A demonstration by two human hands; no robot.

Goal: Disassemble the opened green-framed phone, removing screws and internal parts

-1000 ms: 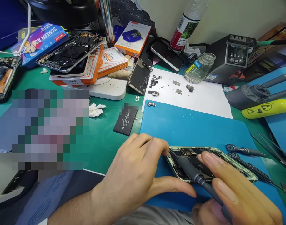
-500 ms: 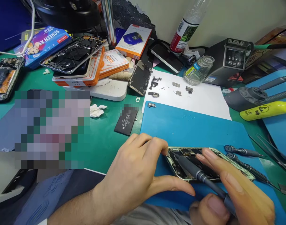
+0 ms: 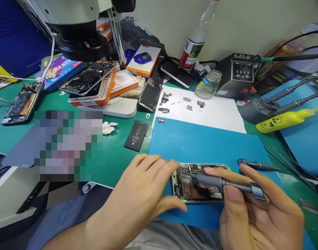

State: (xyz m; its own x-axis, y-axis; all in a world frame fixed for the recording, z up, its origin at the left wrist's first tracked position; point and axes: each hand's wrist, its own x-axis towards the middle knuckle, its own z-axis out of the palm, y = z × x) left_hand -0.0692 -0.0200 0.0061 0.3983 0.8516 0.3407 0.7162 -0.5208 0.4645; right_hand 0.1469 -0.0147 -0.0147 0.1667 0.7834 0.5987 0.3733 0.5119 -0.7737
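An opened phone (image 3: 185, 189) with bare inner parts lies sideways on the blue mat (image 3: 200, 142). My left hand (image 3: 140, 194) spans its left end, fingertips at the upper left corner and thumb along the lower edge. A dark grey screwdriver (image 3: 211, 180) with a knurled grip sits between the fingers and thumb of my right hand (image 3: 263, 208). Its thin tip points left, over the phone's upper left inside; whether it touches anything I cannot tell. Part of the phone's right side is hidden by my right hand.
Behind the mat, small phone parts (image 3: 164, 110) lie on white paper (image 3: 221, 114). Left of the mat is a black battery (image 3: 135, 137). Another screwdriver (image 3: 260, 165) and tweezers (image 3: 289, 161) lie right. A glass jar (image 3: 209, 85) and a microscope head (image 3: 80, 38) stand farther back.
The view has shifted. The screwdriver's rear end has swung upward, so it lies flatter, and my right hand has turned with it. My left index finger has straightened at the phone's corner.
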